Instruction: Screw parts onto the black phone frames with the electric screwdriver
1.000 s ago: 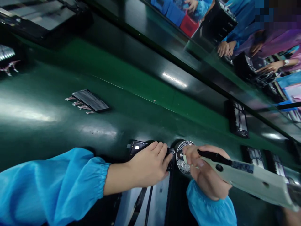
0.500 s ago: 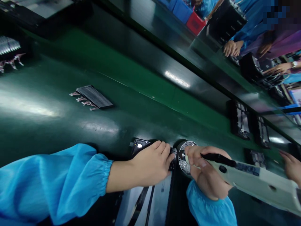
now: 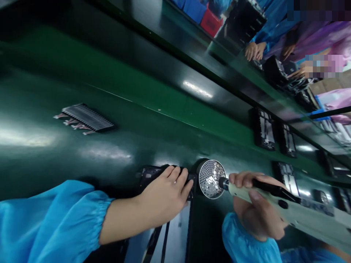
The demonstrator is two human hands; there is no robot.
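Observation:
My left hand (image 3: 164,195) lies flat, fingers together, on a black device frame (image 3: 149,173) at the near edge of the green belt. A pale electric screwdriver (image 3: 287,212) is gripped in my right hand (image 3: 255,208), and its tip meets the right rim of a round silver screw dish (image 3: 211,179) full of small screws. The dish stands just right of my left fingertips. Both my sleeves are bright blue.
A black comb-like part with pink leads (image 3: 86,118) lies on the green conveyor belt (image 3: 82,157) at the left. Several black device frames (image 3: 263,129) ride the belt at the right. Other people's hands (image 3: 253,51) work across the line, by blue and red bins (image 3: 211,22).
The screwdriver tip has pulled back from over the dish's middle to its right rim, so the screws now show. My left hand stays on the frame. The view has shifted.

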